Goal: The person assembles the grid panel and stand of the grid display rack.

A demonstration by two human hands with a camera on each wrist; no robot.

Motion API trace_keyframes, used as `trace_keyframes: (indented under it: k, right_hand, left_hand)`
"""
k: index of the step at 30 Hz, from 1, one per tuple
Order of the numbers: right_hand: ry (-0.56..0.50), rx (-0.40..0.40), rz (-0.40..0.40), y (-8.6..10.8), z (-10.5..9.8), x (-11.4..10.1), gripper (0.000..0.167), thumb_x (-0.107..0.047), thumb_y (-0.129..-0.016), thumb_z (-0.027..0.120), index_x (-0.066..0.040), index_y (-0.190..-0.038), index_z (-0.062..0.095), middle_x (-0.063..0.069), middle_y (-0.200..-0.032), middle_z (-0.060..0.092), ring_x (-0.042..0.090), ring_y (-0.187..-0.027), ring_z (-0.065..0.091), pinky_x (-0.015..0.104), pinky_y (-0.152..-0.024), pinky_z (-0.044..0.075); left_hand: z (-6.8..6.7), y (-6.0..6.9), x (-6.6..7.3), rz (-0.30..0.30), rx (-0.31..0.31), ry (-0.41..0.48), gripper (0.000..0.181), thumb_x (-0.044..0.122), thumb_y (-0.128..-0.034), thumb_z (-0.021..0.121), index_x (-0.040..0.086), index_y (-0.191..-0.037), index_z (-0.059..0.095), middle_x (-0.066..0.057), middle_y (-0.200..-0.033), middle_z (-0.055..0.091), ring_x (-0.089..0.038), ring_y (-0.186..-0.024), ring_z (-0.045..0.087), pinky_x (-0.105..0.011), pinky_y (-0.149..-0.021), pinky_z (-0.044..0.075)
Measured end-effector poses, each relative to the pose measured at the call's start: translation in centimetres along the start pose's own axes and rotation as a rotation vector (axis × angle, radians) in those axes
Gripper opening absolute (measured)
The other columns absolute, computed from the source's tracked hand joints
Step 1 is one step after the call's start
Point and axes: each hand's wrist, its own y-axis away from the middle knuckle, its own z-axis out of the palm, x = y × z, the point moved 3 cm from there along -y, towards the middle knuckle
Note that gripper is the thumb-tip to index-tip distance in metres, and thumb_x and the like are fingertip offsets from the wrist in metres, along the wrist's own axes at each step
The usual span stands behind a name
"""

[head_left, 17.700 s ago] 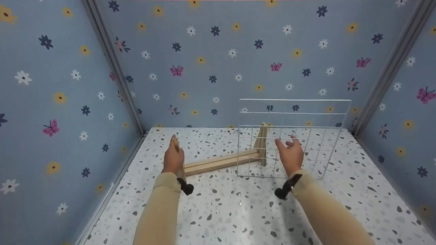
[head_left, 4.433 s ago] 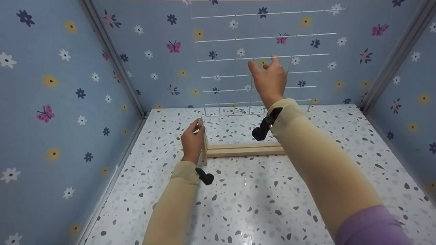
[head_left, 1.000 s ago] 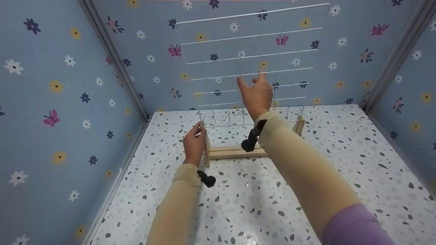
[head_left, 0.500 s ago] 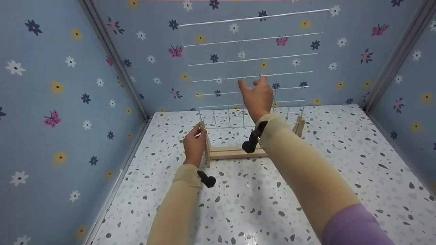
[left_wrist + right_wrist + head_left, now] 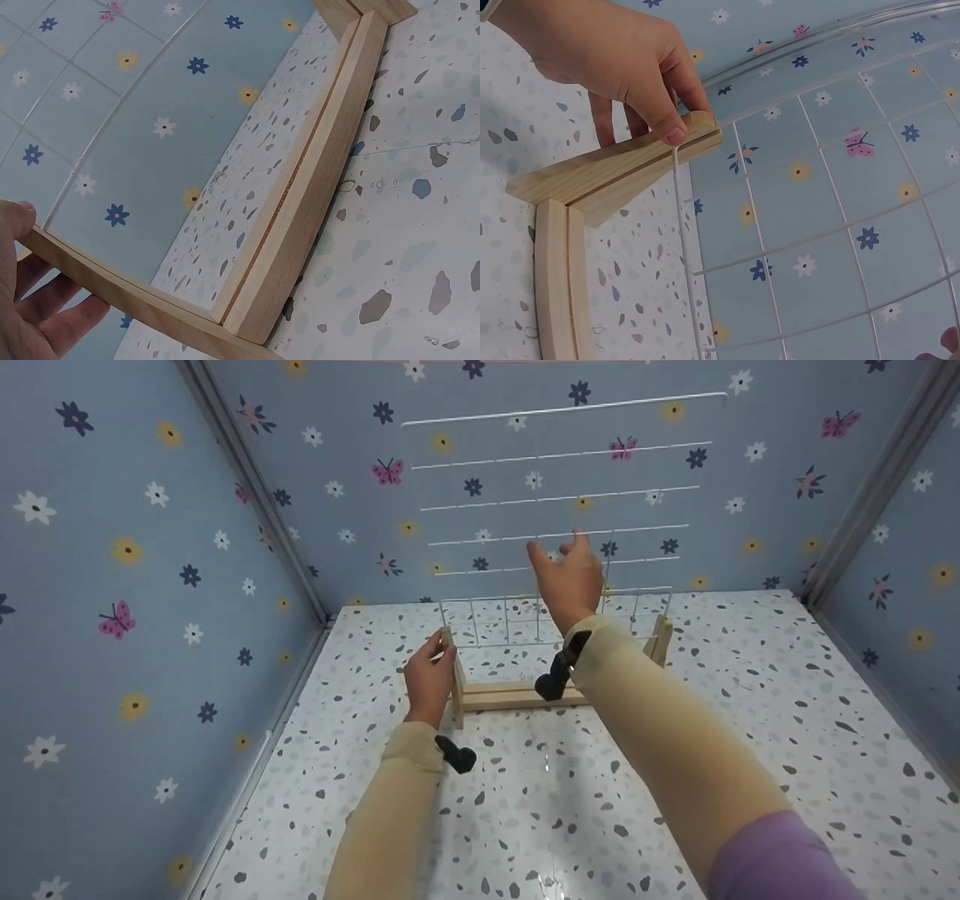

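Observation:
In the head view, my right hand [image 5: 570, 577] holds a white wire grid panel [image 5: 562, 412] from below its middle, thumb and fingers spread among the wires. The panel leans back, its lower edge between two upright posts of a wooden stand. My left hand [image 5: 430, 679] grips the top of the left post [image 5: 458, 690]. Seen from the right wrist, the left thumb lies by the post's grooved end [image 5: 697, 139], where a corner of the panel meets it. A grooved crossbar [image 5: 300, 187] joins the posts. The right post [image 5: 658, 639] is partly behind my right forearm.
The stand rests on a white speckled tabletop [image 5: 525, 810]. Flower-patterned blue walls [image 5: 322, 547] enclose the back and sides, with grey metal strips [image 5: 255, 487] at the corners. The back wall rises behind the panel.
Compared with several seconds ago, the panel has come down and nearer, its lower left corner now at the left post. Over the last second its top edge sinks slightly with my right hand.

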Motion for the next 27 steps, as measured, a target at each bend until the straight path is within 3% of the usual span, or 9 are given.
trace_keyframes:
  k: [7, 27]
  right_hand:
    - [-0.011, -0.006, 0.003, 0.09, 0.29, 0.46, 0.087, -0.059, -0.093, 0.064, -0.015, -0.16, 0.03, 0.005, -0.147, 0.055, 0.023, -0.131, 0.054, 0.036, -0.106, 0.046]
    - [-0.006, -0.004, -0.013, 0.59, 0.68, 0.83, 0.086, -0.059, -0.094, 0.064, -0.014, -0.159, 0.031, 0.004, -0.148, 0.054, 0.022, -0.129, 0.056, 0.036, -0.102, 0.049]
  left_hand:
    - [0.0, -0.01, -0.06, -0.03, -0.011, 0.026, 0.047, 0.023, -0.1026, 0.063, 0.018, -0.148, 0.054, -0.011, -0.135, 0.062, -0.028, -0.122, 0.062, -0.037, -0.093, 0.056]
    - [0.06, -0.07, 0.11, -0.04, 0.015, -0.012, 0.047, 0.024, -0.1024, 0.063, 0.017, -0.148, 0.055, -0.01, -0.134, 0.064, -0.027, -0.121, 0.063, -0.035, -0.093, 0.056]
